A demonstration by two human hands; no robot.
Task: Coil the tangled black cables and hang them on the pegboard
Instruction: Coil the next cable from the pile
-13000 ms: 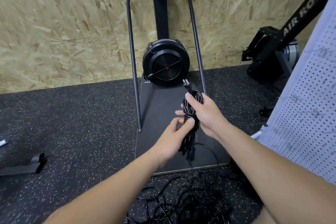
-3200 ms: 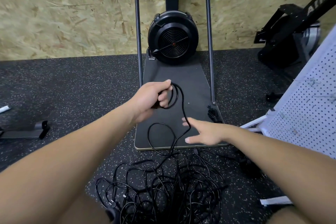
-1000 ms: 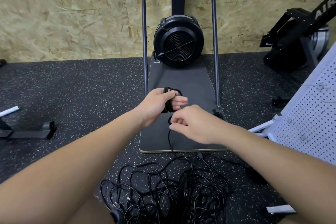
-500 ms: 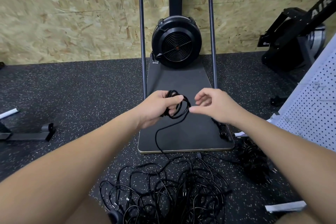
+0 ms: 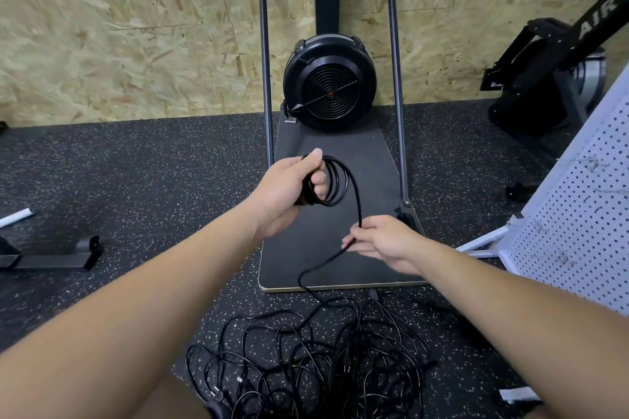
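My left hand (image 5: 289, 190) grips a small coil of black cable (image 5: 335, 184), a few loops wide, held above the dark platform. From the coil one strand runs down to my right hand (image 5: 383, 240), which pinches it between thumb and fingers. Below that hand the strand drops into a tangled pile of black cables (image 5: 306, 364) on the speckled floor in front of me. The white pegboard (image 5: 578, 214) leans at the right edge of the view. A coiled black bundle (image 5: 405, 216) lies at the platform's right corner, partly hidden behind my right hand.
A fan-wheel exercise machine (image 5: 330, 88) with two upright tubes stands on the dark platform (image 5: 340, 255) against the chipboard wall. A rowing machine (image 5: 551, 71) sits at the back right. A black metal foot (image 5: 51, 257) lies on the floor at the left.
My right hand has dropped from beside the coil to lower on the strand and now pinches it. The coil in my left hand has gained a loop and opened wider.
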